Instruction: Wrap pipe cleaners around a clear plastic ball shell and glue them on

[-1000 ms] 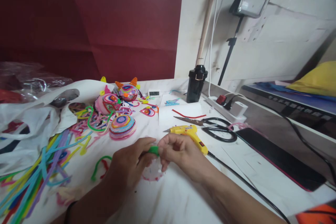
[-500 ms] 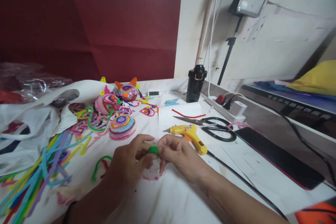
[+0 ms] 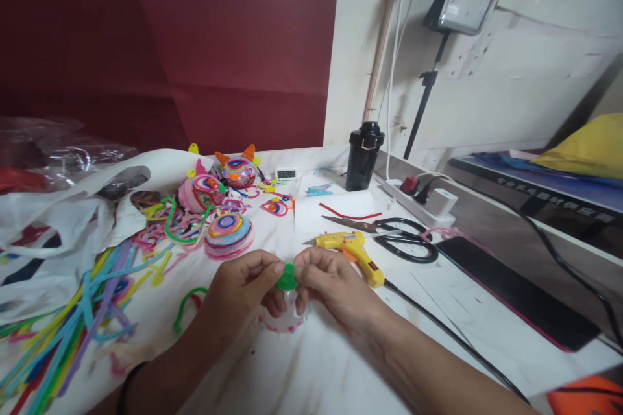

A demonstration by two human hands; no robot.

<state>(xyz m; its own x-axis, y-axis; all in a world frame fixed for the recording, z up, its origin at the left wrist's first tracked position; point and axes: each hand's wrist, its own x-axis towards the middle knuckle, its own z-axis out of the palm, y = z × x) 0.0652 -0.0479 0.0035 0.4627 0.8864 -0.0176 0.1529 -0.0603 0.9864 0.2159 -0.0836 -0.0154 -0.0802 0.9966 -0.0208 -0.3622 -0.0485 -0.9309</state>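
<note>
A small round green disc, which looks like a coiled pipe cleaner (image 3: 287,277), is pinched between both hands over the table. My left hand (image 3: 249,280) grips its left edge with thumb and fingers. On the opposite edge, my right hand (image 3: 327,275) holds it the same way. Just below the fingers is a clear round plastic piece (image 3: 282,324) with pink spots along its rim, partly covered by the hands. A yellow glue gun (image 3: 353,246) lies beyond my right hand. To the upper left of my hands rests a striped pipe-cleaner dome (image 3: 228,233).
Loose pipe cleaners (image 3: 73,318) spread over the left side. Decorated eared balls (image 3: 239,170) stand at the back. Black-handled scissors (image 3: 406,240), a phone (image 3: 516,292), a power strip (image 3: 409,198) and a black bottle (image 3: 363,155) are on the right. The glue gun's cord crosses the right front.
The green coil has turned from edge-on to showing its round flat face. My left fingers have shifted to its left edge; the things on the table lie as before.
</note>
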